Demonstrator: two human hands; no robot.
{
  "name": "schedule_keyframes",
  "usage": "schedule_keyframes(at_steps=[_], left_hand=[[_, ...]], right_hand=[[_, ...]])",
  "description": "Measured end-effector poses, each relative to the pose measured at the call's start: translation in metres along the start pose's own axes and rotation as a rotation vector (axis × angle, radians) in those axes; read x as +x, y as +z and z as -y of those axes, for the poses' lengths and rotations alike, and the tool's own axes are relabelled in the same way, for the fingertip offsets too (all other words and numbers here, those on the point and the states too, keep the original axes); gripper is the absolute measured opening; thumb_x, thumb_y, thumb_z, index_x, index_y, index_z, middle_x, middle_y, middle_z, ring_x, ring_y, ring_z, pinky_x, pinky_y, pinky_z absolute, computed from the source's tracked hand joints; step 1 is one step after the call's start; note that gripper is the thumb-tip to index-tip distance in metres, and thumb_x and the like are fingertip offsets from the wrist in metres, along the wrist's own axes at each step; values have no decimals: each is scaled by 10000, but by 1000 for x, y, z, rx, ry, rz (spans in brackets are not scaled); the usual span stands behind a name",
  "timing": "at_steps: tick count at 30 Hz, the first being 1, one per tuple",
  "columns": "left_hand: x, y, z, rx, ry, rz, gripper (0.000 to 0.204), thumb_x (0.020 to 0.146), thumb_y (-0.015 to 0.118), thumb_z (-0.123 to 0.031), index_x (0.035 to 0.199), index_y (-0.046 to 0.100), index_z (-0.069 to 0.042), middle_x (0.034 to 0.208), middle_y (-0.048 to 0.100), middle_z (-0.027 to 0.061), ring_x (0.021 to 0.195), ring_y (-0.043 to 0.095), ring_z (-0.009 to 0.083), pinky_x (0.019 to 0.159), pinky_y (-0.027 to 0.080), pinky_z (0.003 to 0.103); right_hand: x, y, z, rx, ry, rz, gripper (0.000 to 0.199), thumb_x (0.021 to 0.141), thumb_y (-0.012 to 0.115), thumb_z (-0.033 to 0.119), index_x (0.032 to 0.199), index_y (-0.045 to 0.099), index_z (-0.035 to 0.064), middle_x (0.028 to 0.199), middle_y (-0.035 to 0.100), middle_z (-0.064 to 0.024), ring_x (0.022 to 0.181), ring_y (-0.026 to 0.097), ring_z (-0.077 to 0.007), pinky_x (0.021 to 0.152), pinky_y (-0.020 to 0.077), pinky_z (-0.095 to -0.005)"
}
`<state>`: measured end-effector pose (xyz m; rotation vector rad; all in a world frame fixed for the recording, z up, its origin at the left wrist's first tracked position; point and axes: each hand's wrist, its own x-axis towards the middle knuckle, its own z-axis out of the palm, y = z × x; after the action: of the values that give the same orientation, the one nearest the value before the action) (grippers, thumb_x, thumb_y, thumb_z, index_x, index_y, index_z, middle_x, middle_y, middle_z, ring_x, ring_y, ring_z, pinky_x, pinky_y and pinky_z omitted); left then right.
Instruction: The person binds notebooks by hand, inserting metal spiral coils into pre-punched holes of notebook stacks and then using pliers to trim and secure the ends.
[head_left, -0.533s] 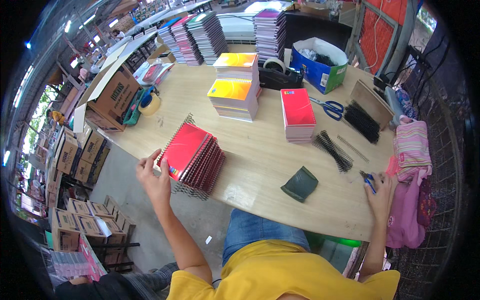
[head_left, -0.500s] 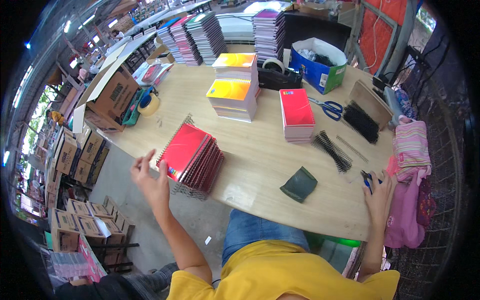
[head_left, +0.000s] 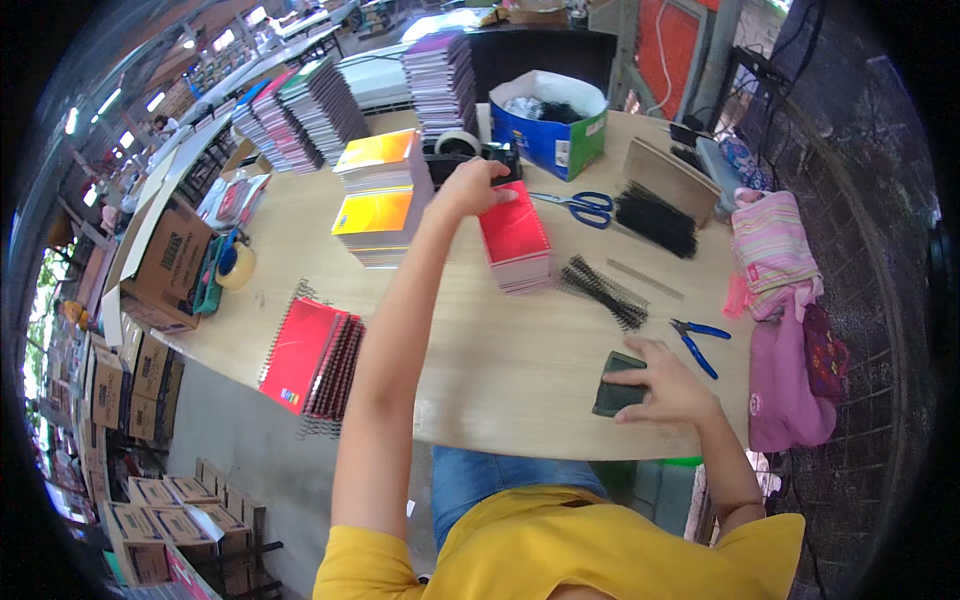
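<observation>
My left hand [head_left: 468,188] reaches across to the far end of a stack of red notebooks [head_left: 515,235]. Its thumb rests on the top cover and the other fingers stay apart from it. The right hand [head_left: 665,385] has its fingers and thumb around a dark green square pad [head_left: 612,396] near the table's front edge. Beyond that hand lie blue-handled pliers [head_left: 698,345], jaws apart. Black coil bindings [head_left: 605,292] sit between the red stack and the pliers. At the left edge, red notebooks with coils [head_left: 300,355] form a second pile.
Yellow notebooks [head_left: 372,215] stand left of the red stack, with taller notebook piles [head_left: 325,110] behind. Scissors [head_left: 585,208], more black coils [head_left: 655,220] and a blue-green box [head_left: 550,140] are farther back. A cardboard box [head_left: 170,265] and pink cloths [head_left: 790,385] flank the table.
My left hand has swung from the coiled pile to the red stack. My right hand has let go of the pliers, moved onto the green pad and shifted it right. The view has shifted.
</observation>
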<state>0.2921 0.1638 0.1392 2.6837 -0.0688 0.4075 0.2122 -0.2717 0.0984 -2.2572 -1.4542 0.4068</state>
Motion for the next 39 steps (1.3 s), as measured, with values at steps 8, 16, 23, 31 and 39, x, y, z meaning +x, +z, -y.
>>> schedule_keyframes(at_steps=[8,16,23,31,39], left_hand=[[41,-16,20,-81,-218,278,460,725,882,-248,1085,681,-45,969,719,146,902,683,272,783,532,382],[-154,-43,-105,-163,11,-668,511,855,545,171,1336,558,0,1265,633,205,1183,617,340,1006,465,405],[-284,85,-103,-507,-401,-626,176,938,575,15,1105,618,-24,1041,593,107,993,575,239,908,450,317],[-279,87,-121,-521,-422,-634,143,913,657,-41,1049,615,-30,1028,578,117,939,575,256,816,479,339],[-276,87,-127,-536,-418,-656,128,923,679,-74,1025,615,-31,1016,549,119,917,575,257,744,501,344]], right_hand=[[69,-9,-50,-77,344,-522,189,870,703,162,1013,698,40,1016,647,-156,1011,629,-355,837,520,-434],[119,-1,-128,-219,211,-561,222,909,644,98,1113,587,31,993,631,-185,998,612,-402,862,506,-465],[94,-11,-9,203,-186,-320,195,917,631,65,1110,655,59,1051,671,-155,974,654,-361,846,525,-431],[104,9,23,308,-248,-261,209,876,691,77,1077,732,42,900,679,-117,802,660,-264,747,526,-366],[108,19,26,339,-292,-254,162,877,707,150,1012,739,67,908,683,-118,843,666,-300,772,528,-391]])
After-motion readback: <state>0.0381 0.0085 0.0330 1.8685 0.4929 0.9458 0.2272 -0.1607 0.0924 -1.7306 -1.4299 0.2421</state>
